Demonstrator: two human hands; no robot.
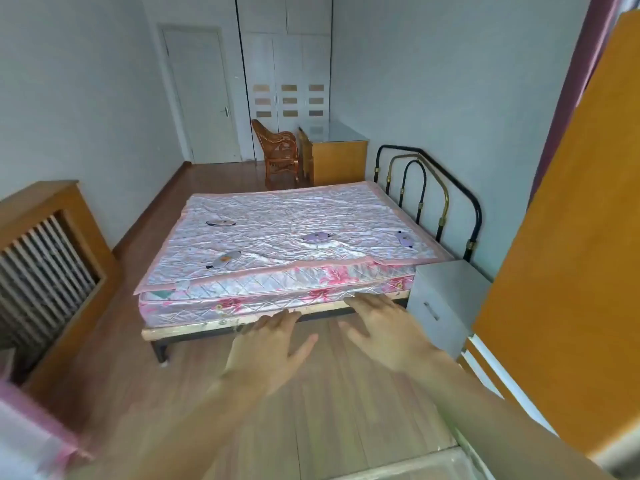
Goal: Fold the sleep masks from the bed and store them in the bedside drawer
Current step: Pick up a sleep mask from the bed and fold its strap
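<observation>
Sleep masks, four of them, lie spread flat on the bed (284,216): one far left (220,222), one near the front edge (227,258), one purple in the middle (317,237), one far right by the metal headboard (404,238). None picked up, none folded. My left hand (268,348) and right hand (384,327) hang out in front of me over the floor, fingers spread, holding nothing, well short of any mask. Bedside drawer (433,311) sits in the grey cabinet just right of the bed, closed.

Masks look light, soft, floppy fabric with thin elastic straps, so no weight worry. Quilt surface looks shiny, likely slick, so a mask may slide when pinched. I'd pinch each at one padded end, fold it end to end, and tuck the strap inside so it doesn't snag.
</observation>
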